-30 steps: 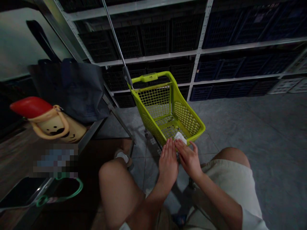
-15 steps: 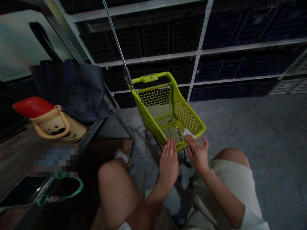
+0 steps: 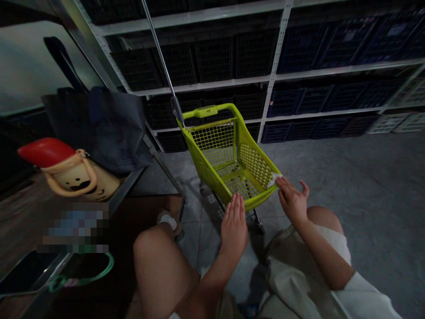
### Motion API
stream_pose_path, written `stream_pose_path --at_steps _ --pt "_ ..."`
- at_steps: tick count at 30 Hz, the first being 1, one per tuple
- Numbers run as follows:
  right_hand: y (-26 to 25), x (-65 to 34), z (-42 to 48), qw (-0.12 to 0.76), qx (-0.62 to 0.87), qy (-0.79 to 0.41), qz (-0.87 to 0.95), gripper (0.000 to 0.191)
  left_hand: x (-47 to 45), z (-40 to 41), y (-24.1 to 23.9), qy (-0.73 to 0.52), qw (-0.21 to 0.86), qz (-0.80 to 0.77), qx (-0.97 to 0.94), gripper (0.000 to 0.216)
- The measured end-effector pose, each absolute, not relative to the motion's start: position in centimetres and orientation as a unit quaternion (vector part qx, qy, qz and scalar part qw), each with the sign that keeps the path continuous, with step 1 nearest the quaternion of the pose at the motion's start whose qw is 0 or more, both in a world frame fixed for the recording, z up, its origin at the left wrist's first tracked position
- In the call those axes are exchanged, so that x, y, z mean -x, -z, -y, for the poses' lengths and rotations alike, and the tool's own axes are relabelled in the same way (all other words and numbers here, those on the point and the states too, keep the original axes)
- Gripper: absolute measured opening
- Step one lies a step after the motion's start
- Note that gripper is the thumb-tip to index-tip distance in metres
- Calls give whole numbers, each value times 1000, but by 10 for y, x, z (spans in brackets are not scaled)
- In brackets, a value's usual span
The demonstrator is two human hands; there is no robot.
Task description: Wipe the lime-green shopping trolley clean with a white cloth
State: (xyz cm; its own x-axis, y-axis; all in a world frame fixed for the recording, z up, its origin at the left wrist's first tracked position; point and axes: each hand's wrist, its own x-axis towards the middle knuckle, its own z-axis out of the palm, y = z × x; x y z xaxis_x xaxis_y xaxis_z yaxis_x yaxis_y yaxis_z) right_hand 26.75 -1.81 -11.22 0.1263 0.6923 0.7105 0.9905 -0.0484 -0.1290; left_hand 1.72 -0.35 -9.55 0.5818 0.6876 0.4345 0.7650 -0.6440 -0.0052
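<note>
A small yellow-green shopping cart (image 3: pixel 252 201) with a lattice basket stands before my knees. My left hand (image 3: pixel 234 226) is at the near end of its rim, fingers side by side and hooked over the edge; the thumb is hidden. At the near right corner, my right hand (image 3: pixel 294 199) presses a crumpled white tissue (image 3: pixel 274 179) against the rim and inner side wall. Its fingertips cover part of the tissue, and one finger sticks out to the side. Inside the basket, no goods show.
Left of me is a table with a metal edge (image 3: pixel 124 190), holding a red-capped cartoon-faced case (image 3: pixel 99 184), a dark bag (image 3: pixel 116 128), a phone (image 3: pixel 26 270) and a green cord (image 3: pixel 99 274). White shelving (image 3: pixel 270 88) with dark crates (image 3: pixel 215 57) stands behind the cart.
My right hand has slid the tissue rightward along the near rim to the right corner. My left hand stays at the near edge, and the cart has hardly shifted.
</note>
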Motion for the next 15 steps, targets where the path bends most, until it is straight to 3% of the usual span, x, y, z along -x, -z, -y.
stream_pose_path --at_steps 7,10,15 --pt "109 -139 32 350 581 158 717 61 -17 0 110 232 131 411 872 65" --pt "109 -168 32 315 563 169 745 62 -14 0 107 212 120 417 876 67" --pt "112 -271 20 308 593 257 699 45 -17 1 101 206 100 416 880 73"
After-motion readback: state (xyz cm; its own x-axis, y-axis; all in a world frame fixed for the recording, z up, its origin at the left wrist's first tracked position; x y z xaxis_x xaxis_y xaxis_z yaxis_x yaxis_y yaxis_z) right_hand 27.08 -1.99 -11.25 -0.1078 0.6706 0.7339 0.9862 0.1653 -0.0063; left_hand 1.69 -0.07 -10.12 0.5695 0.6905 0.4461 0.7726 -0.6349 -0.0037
